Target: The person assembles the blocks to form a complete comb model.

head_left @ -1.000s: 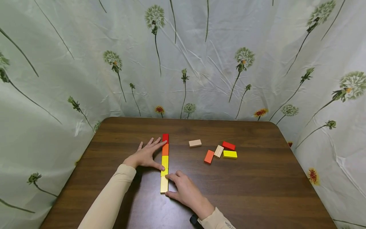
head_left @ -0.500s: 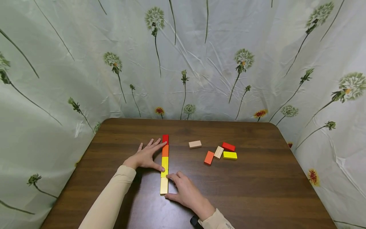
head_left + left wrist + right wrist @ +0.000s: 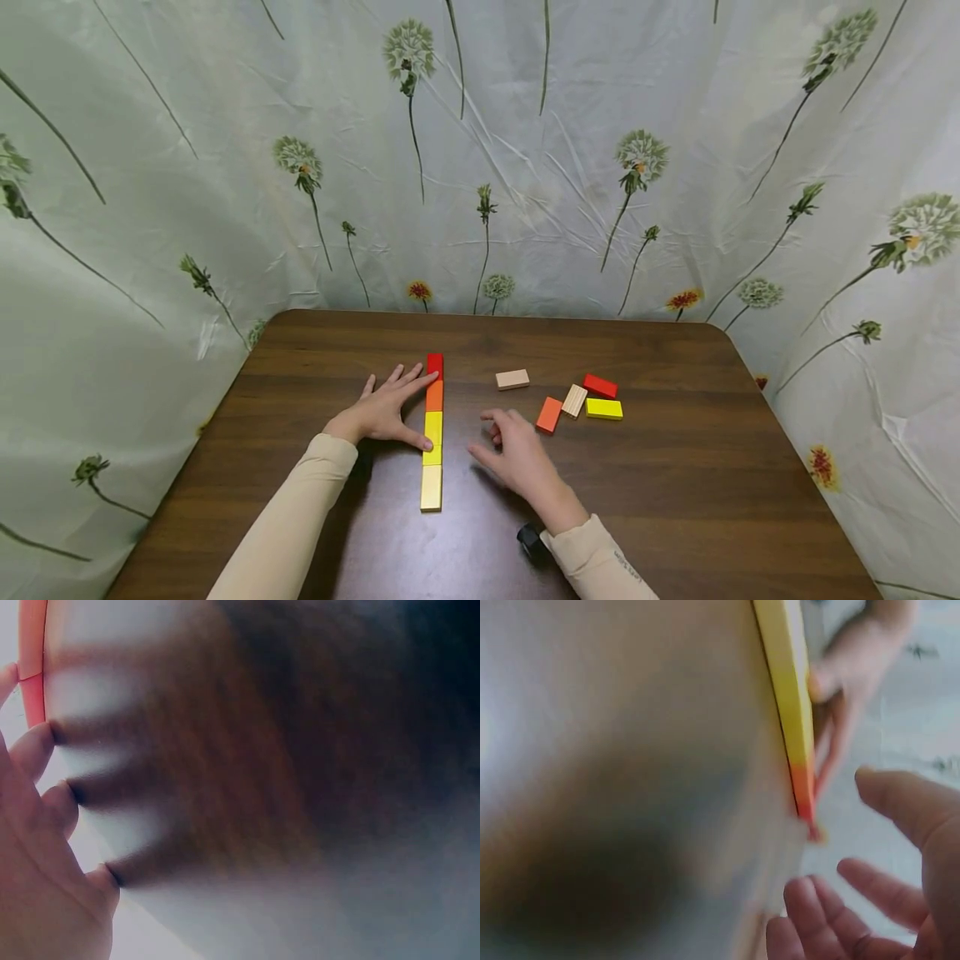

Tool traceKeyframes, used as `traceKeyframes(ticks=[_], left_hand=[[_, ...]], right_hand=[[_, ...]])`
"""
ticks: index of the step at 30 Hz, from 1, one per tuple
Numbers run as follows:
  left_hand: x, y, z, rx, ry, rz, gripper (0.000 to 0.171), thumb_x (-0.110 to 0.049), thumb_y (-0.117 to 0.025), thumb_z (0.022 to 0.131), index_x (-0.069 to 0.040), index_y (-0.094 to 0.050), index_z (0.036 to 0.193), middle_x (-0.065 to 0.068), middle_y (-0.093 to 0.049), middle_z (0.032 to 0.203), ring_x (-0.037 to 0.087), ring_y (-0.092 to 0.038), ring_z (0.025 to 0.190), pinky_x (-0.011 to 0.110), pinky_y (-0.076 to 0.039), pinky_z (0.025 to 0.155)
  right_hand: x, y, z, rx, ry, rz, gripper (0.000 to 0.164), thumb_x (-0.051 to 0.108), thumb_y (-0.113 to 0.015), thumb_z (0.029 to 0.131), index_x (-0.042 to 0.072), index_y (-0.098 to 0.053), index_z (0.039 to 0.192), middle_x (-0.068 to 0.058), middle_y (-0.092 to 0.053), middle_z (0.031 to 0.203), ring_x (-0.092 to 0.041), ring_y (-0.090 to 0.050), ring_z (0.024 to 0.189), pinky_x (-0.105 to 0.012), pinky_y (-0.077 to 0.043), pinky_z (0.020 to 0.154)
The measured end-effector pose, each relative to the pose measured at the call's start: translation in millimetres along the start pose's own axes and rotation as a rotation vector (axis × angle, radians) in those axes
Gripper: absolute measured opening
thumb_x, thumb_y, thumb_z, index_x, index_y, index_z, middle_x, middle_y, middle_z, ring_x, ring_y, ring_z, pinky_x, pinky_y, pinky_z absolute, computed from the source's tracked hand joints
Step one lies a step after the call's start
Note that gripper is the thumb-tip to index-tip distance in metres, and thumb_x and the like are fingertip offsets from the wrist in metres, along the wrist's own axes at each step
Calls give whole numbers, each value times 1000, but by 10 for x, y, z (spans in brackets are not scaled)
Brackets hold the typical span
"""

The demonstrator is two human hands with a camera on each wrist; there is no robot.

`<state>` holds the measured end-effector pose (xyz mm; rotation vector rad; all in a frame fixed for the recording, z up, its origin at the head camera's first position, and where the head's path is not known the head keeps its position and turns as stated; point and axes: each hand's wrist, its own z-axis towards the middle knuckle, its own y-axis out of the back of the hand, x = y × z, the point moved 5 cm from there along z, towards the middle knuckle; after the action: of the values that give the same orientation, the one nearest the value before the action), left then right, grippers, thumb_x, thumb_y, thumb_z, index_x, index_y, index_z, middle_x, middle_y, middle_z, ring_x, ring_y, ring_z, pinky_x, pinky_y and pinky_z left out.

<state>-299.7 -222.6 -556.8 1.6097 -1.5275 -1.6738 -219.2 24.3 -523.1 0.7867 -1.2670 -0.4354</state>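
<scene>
A straight row of wooden blocks runs away from me on the brown table: a red block (image 3: 435,363) at the far end, an orange block (image 3: 434,396), yellow blocks (image 3: 433,427) and a pale yellow block (image 3: 431,488) at the near end. My left hand (image 3: 384,410) lies spread along the row's left side, index fingertip at the red and orange blocks, thumb on the yellow ones. My right hand (image 3: 519,457) hovers right of the row with nothing in it, fingers loosely bent. In the right wrist view the row (image 3: 789,697) stands beyond my right fingers (image 3: 810,915).
Loose blocks lie to the right: a natural wood block (image 3: 512,380) alone, then an orange block (image 3: 548,414), a striped wood block (image 3: 574,400), a red block (image 3: 600,385) and a yellow block (image 3: 603,408) grouped together. A flowered curtain (image 3: 555,167) hangs behind the table (image 3: 675,483).
My right hand has left the near end of the row and moved right and away from me, toward the loose blocks. My left hand and the row stay where they were.
</scene>
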Motion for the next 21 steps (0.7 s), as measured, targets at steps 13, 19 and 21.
traceKeyframes(ticks=[13, 19, 21], left_hand=[[-15, -7, -8, -1, 2, -15, 126, -70, -91, 70, -32, -27, 172, 12, -12, 183, 48, -3, 168, 82, 5, 124], [-15, -5, -14, -5, 6, -13, 125, -68, -92, 71, -34, -26, 172, 11, -11, 183, 47, -3, 168, 82, 5, 124], [-8, -7, -15, -4, 7, -15, 125, -68, -92, 71, -34, -27, 172, 10, -11, 183, 46, -2, 168, 82, 6, 124]], right_hand=[[-368, 422, 454, -118, -213, -301, 70, 43, -84, 92, -11, -65, 134, -30, -66, 122, -44, -65, 110, -54, -59, 97], [-424, 400, 540, -113, -228, -372, 69, 48, -85, 90, -12, -68, 120, -27, -66, 108, -43, -66, 100, -54, -60, 91], [-431, 383, 567, -105, -228, -391, 69, 50, -85, 90, -12, -68, 116, -26, -66, 104, -42, -67, 97, -53, -61, 88]])
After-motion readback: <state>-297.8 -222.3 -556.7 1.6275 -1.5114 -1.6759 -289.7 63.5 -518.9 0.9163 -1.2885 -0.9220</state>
